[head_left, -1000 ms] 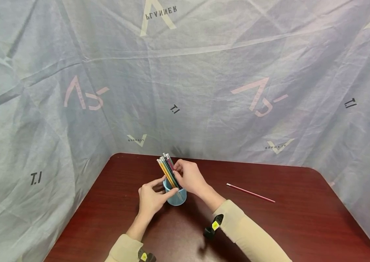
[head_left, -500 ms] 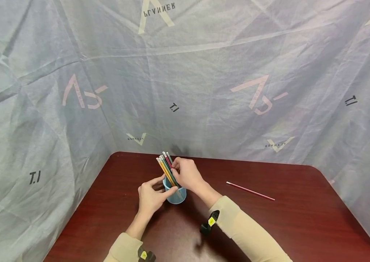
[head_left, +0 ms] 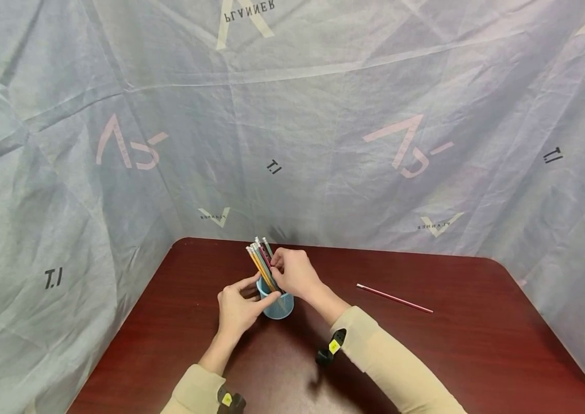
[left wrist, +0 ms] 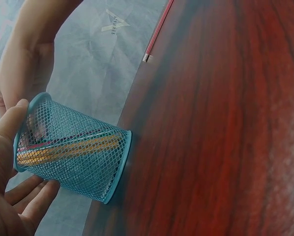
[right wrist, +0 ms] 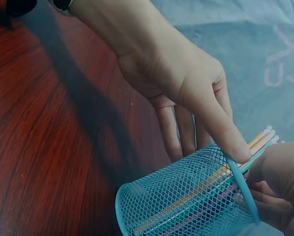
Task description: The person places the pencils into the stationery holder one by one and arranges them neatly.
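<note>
A light-blue mesh pencil cup [head_left: 278, 307] stands on the table, holding a bundle of pencils [head_left: 258, 264] with white erasers up, leaning left. Yellow, green and dark red ones show among them. My left hand [head_left: 238, 310] holds the cup at its rim, thumb on the near side and fingers round the other, as the left wrist view shows. My right hand [head_left: 297, 275] is at the cup's mouth, thumb and fingertips pinching a pencil on the bundle's right side. In the right wrist view its fingers [right wrist: 279, 167] overlap the rim and partly hide the pencils.
One red pencil [head_left: 395, 298] with a white end lies on the dark red wooden table [head_left: 458, 356], right of the cup. A grey printed cloth [head_left: 313, 144] hangs behind the table and at its sides.
The pencils shift slightly in the cup, and the green one at the back now stands more apart from the bundle. My right hand has edged left; the left hand keeps its hold on the cup.
</note>
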### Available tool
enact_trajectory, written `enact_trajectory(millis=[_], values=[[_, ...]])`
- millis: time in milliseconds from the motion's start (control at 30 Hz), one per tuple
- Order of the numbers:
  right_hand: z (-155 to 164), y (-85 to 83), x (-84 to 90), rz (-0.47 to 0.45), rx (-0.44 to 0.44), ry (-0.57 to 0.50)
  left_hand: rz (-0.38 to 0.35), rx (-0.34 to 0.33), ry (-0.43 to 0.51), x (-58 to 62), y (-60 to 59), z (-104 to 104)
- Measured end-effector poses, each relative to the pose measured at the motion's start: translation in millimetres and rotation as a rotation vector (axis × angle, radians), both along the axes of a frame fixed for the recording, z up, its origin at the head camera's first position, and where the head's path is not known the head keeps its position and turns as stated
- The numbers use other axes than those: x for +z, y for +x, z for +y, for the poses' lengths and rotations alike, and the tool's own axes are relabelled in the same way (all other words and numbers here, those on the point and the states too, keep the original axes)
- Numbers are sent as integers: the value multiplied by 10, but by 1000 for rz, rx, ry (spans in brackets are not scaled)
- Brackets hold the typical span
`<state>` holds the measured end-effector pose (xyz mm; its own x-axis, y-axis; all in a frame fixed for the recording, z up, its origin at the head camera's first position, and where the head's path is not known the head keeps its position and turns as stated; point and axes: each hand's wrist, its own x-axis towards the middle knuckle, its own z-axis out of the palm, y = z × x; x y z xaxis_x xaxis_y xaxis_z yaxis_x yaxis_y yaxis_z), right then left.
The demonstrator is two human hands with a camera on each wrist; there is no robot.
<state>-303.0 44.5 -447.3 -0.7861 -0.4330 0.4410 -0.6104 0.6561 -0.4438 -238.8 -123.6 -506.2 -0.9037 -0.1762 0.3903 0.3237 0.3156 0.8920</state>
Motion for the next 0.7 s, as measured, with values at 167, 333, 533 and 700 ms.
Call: enact_trajectory(millis=[167,333,533,700], values=[[96,1,-22,4,-2,-74,-16,12,0,-4,-7,3],[288,-20,-40,69,-38,-159,-16,11,-4,-5,-3,19],[627,-66,-36,121,-57,-208,-17,6,16,-11,-11,22],[986,-75,-114,119,-119,-159,-32,6,32,-25,-20,8]])
